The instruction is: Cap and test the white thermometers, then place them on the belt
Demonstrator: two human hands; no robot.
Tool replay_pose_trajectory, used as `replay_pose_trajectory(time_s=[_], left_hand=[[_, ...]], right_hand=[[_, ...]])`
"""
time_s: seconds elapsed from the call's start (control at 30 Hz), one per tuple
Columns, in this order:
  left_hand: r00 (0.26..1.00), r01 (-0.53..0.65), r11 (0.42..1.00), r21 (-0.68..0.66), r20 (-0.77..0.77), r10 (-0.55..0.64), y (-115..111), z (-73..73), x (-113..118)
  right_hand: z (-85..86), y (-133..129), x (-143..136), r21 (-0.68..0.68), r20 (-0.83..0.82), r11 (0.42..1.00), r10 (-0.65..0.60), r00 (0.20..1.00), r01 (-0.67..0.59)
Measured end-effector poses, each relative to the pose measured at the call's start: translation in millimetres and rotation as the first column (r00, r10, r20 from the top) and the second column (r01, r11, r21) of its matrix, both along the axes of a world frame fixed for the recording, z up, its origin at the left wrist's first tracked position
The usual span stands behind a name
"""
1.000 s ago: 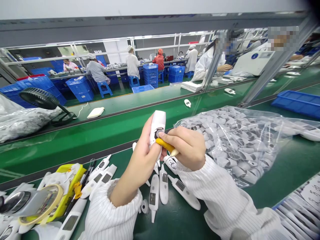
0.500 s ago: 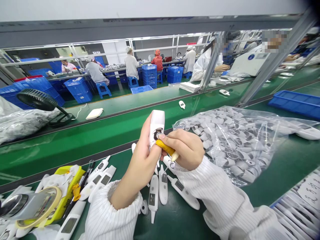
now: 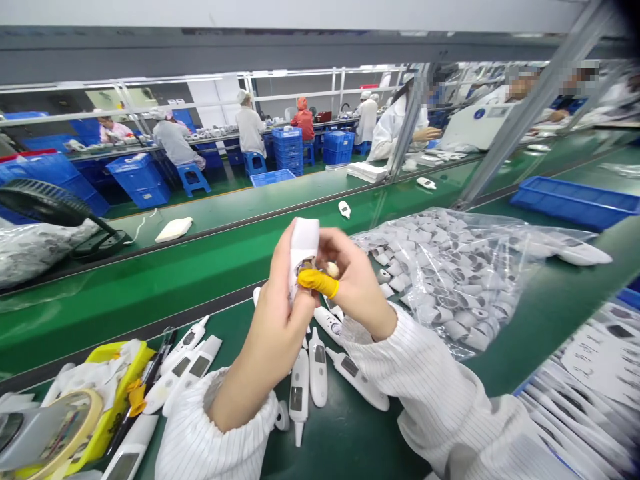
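- Your right hand (image 3: pixel 357 280) had shifted since the frame before: its yellow-covered thumb (image 3: pixel 319 283) came across the opening (image 3: pixel 306 265), and the other fingers swung up behind. Your view turned rightward too.
- Your left hand (image 3: pixel 280 300) had its fingers wrapped round a white thermometer housing (image 3: pixel 304 237), held roughly upright above the worktop (image 3: pixel 360 433).
- Your right thumb lay over that opening, while the blurred fingers curled beyond it; I couldn't tell whether they pinched anything. A small pale tip (image 3: pixel 331 269) showed between them, its nature unclear.
- The likeliest trouble, I judged, was a crooked fit or a strained inner part, caused by a slanting push with your thumb hiding the opening.
- A loosened left grip could have dropped the housing onto the thermometers (image 3: pixel 299 393) below.
- The paper sheet (image 3: pixel 595 360) at right bore handwritten marks, which I couldn't read. The white box (image 3: pixel 477 120) across the line carried a round blue emblem (image 3: pixel 479 114), too small to make out.
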State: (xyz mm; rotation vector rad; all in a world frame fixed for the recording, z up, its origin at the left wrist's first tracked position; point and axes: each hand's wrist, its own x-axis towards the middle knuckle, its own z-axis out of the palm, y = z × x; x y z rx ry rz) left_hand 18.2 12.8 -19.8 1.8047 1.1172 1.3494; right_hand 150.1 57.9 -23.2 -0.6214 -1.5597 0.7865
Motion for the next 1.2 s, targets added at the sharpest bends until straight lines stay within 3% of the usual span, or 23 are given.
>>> replay_pose_trajectory(time_s=[0.1, 0.33, 0.47, 0.53, 0.57, 0.6, 0.63, 0.67, 0.73, 0.83, 0.93, 1.07, 1.13, 1.2], left_hand=[[0.993, -0.071, 0.994, 0.089, -0.088, 0.079, 3.6, -3.3, 0.3], [0.990, -0.089, 0.990, 0.112, -0.102, 0.101, 2.1, -3.5, 2.8], [0.991, 0.057, 0.998, -0.038, 0.120, -0.052, -1.1, 1.5, 3.4], [0.946, 0.188, 0.974, -0.128, 0.291, -0.144, 0.0, 5.2, 0.0], [0.915, 0.244, 0.957, -0.157, 0.365, -0.173, 1.0, 7.0, -2.5], [0.886, 0.287, 0.941, -0.177, 0.423, -0.190, 2.0, 8.7, -5.1], [0.863, 0.315, 0.930, -0.190, 0.465, -0.197, 2.9, 10.1, -7.4], [0.848, 0.331, 0.922, -0.200, 0.492, -0.198, 3.6, 11.1, -9.3], [0.835, 0.347, 0.913, -0.213, 0.513, -0.198, 4.1, 11.8, -10.9], [0.836, 0.348, 0.912, -0.219, 0.512, -0.196, 4.1, 11.0, -8.4], [0.842, 0.332, 0.911, -0.244, 0.512, -0.170, 6.0, 9.8, -4.9], [0.857, 0.330, 0.887, -0.322, 0.497, -0.138, 13.7, 4.9, -5.3], [0.919, 0.265, 0.903, -0.339, 0.373, -0.129, 18.1, 0.4, -6.7], [0.989, 0.101, 0.951, -0.291, 0.131, -0.064, 20.7, -4.2, -6.7]], right_hand=[[3.8, 0.7, -0.2, -0.080, 0.025, 0.994, 0.071, 0.997, -0.069], [0.2, -2.6, -11.0, -0.094, -0.005, 0.996, -0.014, 1.000, 0.013], [6.7, -0.2, 15.4, -0.069, 0.072, 0.992, 0.113, 0.991, -0.108], [6.1, 6.8, 42.6, -0.055, 0.303, 0.998, -0.004, 0.953, 0.022], [3.0, 11.7, 57.4, -0.032, 0.491, 0.981, -0.152, 0.858, 0.193], [-2.5, 17.5, 71.9, 0.012, 0.708, 0.920, -0.285, 0.647, 0.392], [-10.3, 23.5, 85.1, 0.078, 0.885, 0.817, -0.320, 0.337, 0.572], [-19.9, 29.6, 96.6, 0.105, 0.928, 0.746, -0.312, 0.205, 0.658], [-42.4, 40.1, 113.0, 0.135, 0.964, 0.654, -0.260, 0.054, 0.744], [-74.0, 49.2, 123.6, 0.148, 0.983, 0.631, -0.181, -0.041, 0.762], [-94.3, 52.2, 126.2, 0.168, 0.984, 0.680, -0.152, -0.087, 0.714], [-107.6, 53.2, 130.1, 0.172, 0.985, 0.752, -0.138, -0.102, 0.636], [-111.1, 53.8, 133.0, 0.173, 0.985, 0.774, -0.139, -0.103, 0.609], [-113.2, 54.8, 135.9, 0.170, 0.985, 0.792, -0.140, -0.096, 0.587]])
